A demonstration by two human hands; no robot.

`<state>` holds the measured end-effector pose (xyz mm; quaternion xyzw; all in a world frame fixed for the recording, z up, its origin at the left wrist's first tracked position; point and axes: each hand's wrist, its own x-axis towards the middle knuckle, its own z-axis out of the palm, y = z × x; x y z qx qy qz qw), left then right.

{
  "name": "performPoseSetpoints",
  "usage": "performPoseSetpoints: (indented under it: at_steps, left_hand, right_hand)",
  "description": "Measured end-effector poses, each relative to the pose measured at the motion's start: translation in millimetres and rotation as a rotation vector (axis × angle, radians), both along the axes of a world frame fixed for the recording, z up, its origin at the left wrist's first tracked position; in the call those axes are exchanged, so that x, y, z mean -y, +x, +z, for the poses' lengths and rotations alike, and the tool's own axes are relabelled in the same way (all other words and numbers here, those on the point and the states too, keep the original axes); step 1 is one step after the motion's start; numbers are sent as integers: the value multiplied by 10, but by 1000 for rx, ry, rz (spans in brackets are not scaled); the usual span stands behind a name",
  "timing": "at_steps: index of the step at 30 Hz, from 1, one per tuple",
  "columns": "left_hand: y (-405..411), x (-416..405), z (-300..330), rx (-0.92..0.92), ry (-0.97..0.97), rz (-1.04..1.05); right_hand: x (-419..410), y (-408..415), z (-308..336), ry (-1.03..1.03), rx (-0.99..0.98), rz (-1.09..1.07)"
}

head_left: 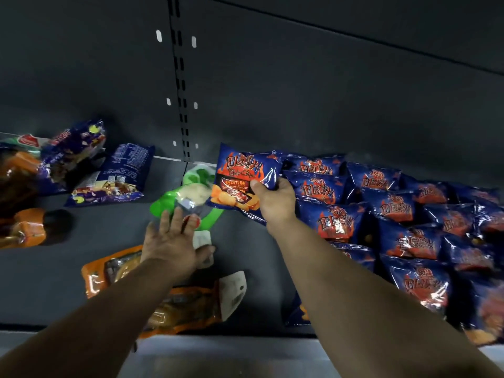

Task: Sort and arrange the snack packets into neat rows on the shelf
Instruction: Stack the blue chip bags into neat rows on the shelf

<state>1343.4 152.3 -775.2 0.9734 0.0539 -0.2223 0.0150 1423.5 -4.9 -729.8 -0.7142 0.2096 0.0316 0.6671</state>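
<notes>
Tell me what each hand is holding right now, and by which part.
The right hand grips a blue barbecue potato chip packet by its right edge. The left hand holds nothing; its fingers are spread over a green packet.

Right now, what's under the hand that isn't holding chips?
The left hand rests on a green packet, fingers straight, with a white label beneath. An orange packet lies under the wrist, mostly covered.

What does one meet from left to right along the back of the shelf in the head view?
Purple snack packet leaning at the back → purple packet lying flat → green transparent packet → blue barbecue chips packet in the right hand → rows of blue chips packets.
</notes>
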Motion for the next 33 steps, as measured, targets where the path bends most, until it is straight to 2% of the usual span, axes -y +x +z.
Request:
performPoseSetpoints:
  at_steps: [3,7,13,17,22,25,30,33]
  left_hand:
    - [-170,-263,-1,41,22,62]
    - [-411,-538,-17,61,-39,126]
    - [-421,-578,15,89,-119,120]
    - [-361,-556,50,162,-207,167]
    - [-129,-597,212,381,-519,555]
    - [-46,-634,285,447,-728,788]
    - [32,-682,389,324,-1335,1246]
    - [61,-743,368,312,-1475,1279]
  right_hand:
    - [-46,51,-6,-13,-29,-7]
    - [-116,189,-18,-31,-11,-52]
    - [-153,306,-170,-237,-26,-156]
    - [-175,325,-214,-276,-43,-182]
    - [-189,339,-231,-285,-60,-173]
    - [-201,330,-216,-315,-78,-172]
    - [-251,258,-188,-442,-64,-157]
    - [-291,209,-211,-476,-86,-144]
